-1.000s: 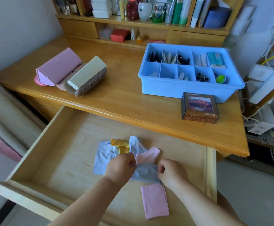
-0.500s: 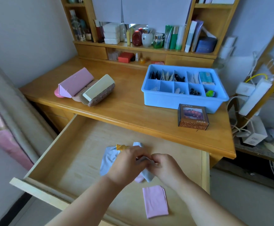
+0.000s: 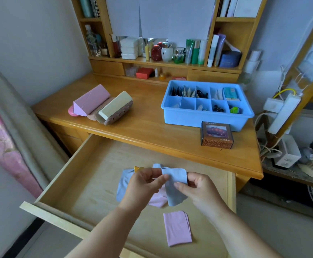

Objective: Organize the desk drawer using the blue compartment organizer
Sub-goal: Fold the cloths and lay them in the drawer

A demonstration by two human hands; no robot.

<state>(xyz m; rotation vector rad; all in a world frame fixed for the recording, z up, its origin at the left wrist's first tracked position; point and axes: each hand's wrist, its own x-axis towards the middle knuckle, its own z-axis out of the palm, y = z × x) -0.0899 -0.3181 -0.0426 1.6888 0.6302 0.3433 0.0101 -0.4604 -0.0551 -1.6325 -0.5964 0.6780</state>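
Over the open drawer (image 3: 62, 185), the left hand (image 3: 142, 185) and right hand (image 3: 198, 189) each have their grip pinched on 1 light blue cloth (image 3: 175, 185), held up between them. The blue compartment organizer (image 3: 204, 120) sits on the bench (image 3: 142, 127), well apart.

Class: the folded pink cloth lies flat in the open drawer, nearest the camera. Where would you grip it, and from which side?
Take the folded pink cloth by its far short edge, coming straight down from above. It lies flat on the drawer floor, apart from the cloth pile, so fingers probably have to pinch a lifted edge; the layers look slightly offset at the far right corner, giving a way in.
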